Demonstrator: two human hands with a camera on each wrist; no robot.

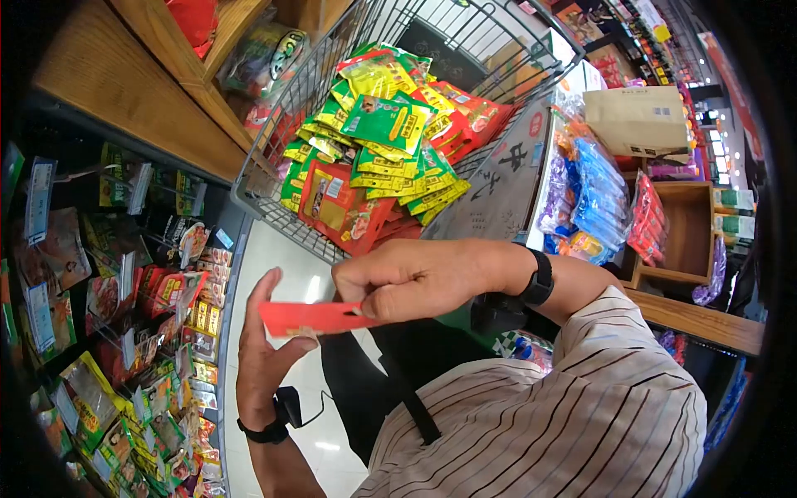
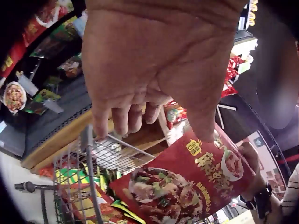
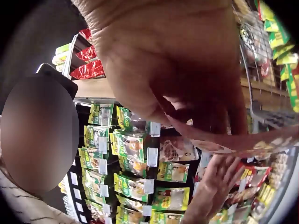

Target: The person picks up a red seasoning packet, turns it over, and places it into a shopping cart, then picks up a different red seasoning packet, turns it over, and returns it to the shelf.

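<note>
A red packet is held edge-up between the two hands, in front of the body. The right hand pinches one end of it between thumb and curled fingers. At its other end the left hand has its fingers extended and its thumb apart, near or against the packet. In the left wrist view the packet's printed front shows a dish of food, beneath the left hand. From the right wrist, the packet appears as a thin strip beside the right hand.
A wire cart beyond the hands holds a heap of green-yellow packets and red packets. Hanging packets fill the shelf at left. At right are a box with blue bags, a paper bag and a wooden bin.
</note>
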